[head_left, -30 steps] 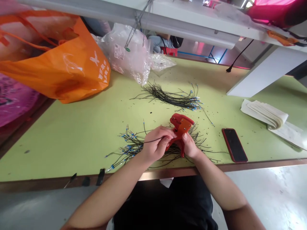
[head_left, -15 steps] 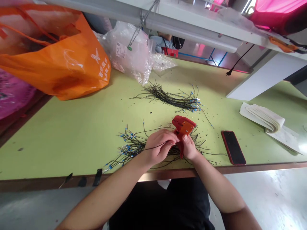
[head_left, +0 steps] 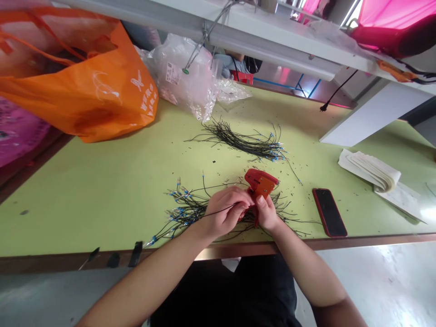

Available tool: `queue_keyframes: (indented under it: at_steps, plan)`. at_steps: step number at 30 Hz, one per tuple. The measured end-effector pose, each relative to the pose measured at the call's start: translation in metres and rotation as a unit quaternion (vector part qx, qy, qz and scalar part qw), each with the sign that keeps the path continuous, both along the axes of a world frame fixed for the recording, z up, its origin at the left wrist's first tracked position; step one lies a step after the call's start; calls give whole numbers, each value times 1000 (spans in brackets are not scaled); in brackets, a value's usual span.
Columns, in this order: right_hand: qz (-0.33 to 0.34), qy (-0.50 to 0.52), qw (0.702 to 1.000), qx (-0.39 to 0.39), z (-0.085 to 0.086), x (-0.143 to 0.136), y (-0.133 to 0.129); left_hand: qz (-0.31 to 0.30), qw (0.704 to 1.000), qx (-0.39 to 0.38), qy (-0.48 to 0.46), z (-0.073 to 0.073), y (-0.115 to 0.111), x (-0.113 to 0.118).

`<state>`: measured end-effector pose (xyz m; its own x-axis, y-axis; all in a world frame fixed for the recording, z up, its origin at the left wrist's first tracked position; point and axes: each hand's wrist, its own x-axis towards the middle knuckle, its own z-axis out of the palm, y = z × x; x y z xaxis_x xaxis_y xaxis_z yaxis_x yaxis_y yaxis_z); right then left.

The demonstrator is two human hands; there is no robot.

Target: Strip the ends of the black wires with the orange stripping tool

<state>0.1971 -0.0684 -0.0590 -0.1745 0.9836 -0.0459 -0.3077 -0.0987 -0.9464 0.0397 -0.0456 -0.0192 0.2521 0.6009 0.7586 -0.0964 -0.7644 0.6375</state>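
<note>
The green table [head_left: 102, 195] is the biggest thing here, and an orange bag [head_left: 112, 95] sits at its left side. The near pile [head_left: 197, 213] of black wires lies under the hands, by the table's edge. The far pile [head_left: 241, 141] lies behind it, apart from it. The right hand [head_left: 266, 214] is wrapped round the grips of the red tool [head_left: 260, 182], just over the near pile; I can't tell how hard it squeezes. The left hand [head_left: 226, 209] has its finger and thumb pinched on one wire [head_left: 221, 210], right at the tool. The end of that wire is hidden, so I can't say if it is done, but my guess is that it's in the middle of its turn. Both piles have blue tips [head_left: 154, 239] on one end, so that part looks done. Many other ends look plain, and those may be what is left. I can't tell which pile is the done one. Tiny dark bits [head_left: 214, 161] are all about, so I think lots of wires have had their turn
</note>
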Motion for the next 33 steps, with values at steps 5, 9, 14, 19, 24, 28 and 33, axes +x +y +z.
queue_keyframes:
  at_steps: [5, 9, 14, 19, 24, 28, 33]
  plan:
    - [12, 2, 1000, 20, 2, 0, -1, -14, 1000, -6, -4, -2, -1, 0]
    - [2, -1, 1000, 23, 4, -1, -2, -11, 1000, -9, -11, -1, -2, 1]
    - [5, 2, 1000, 22, 4, -1, -2, 0, 1000, 8, -4, -1, -1, 2]
    - [-33, 50, 997, 48, 16, 2, 2, -21, 999, -7, -40, -3, -2, 3]
    - [-124, 88, 987, 49, 32, 8, 10, -29, 993, -60, -100, -6, -3, 3]
    - [-80, 65, 993, 54, 27, 12, 10, -43, 990, -92, -97, -11, -3, 4]
    - [-51, -23, 996, 71, 26, 23, 8, -47, 971, -200, -121, -8, -5, 11]
